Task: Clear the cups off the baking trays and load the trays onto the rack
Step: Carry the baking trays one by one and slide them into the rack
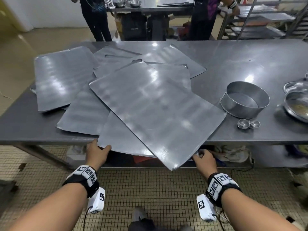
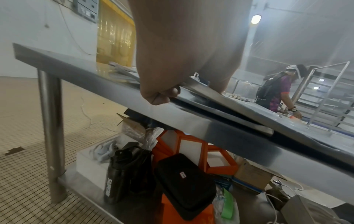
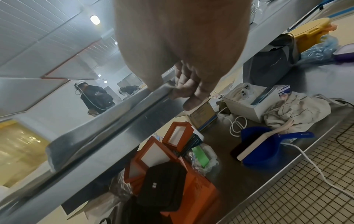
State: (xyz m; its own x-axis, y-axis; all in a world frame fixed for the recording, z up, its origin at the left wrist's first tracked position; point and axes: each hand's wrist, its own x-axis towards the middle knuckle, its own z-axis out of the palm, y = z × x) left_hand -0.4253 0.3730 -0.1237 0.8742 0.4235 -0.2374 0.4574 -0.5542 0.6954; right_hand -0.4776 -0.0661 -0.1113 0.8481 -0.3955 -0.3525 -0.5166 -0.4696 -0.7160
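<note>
Several flat grey baking trays lie piled askew on the steel table. The top tray lies diagonally, its near corner overhanging the table's front edge. My right hand grips its right edge near that corner, fingers curled under the rim. My left hand pinches the near-left corner of the tray beneath, thumb on top; the left wrist view shows that hand on the tray's edge. Two small metal cups stand on the table to the right, off the trays. The rack stands at the back right.
A round cake tin and steel bowls sit at the table's right end. Two people stand behind the table, one at the rack. The shelf under the table holds a black case, orange boxes and cloths.
</note>
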